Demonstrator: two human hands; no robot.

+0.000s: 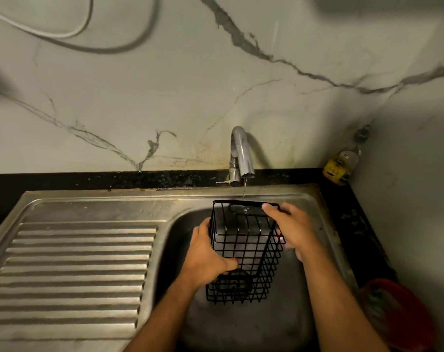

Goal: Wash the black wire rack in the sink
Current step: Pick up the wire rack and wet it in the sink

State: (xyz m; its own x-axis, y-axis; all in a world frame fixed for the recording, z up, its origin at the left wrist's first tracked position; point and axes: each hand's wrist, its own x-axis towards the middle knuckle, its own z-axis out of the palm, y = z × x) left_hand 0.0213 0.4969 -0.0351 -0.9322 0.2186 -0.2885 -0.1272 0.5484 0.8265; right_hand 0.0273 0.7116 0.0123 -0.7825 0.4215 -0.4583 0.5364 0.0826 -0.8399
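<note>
Rack: black wire rack (243, 250), basket-shaped grid, held tilted above the sink (241, 326) basin, its far rim just under the tap (241, 151) spout
Left hand: left hand (208, 257) grips the rack's left side, thumb curled over the wires near the lower middle, fingers behind the mesh
Right hand: right hand (292, 229) holds the rack's right upper edge, fingers curled over the top rim, thumb side hidden by the wires
Water: thin stream (244, 191) runs from the spout down to the rack's far rim
Sink: steel, stained; ribbed draining board (71, 270) left of the rack
Counter: black speckled strip (114, 179) behind the sink, beyond the rack
Wall: pale veined marble (165, 97) behind the tap; a cable (101, 49) loops high up, left of the tap
Corner: bottle with yellow label (342, 163), right of the tap, blurred
Near right: red round object (403, 316), right of the rack, partly out of view
</note>
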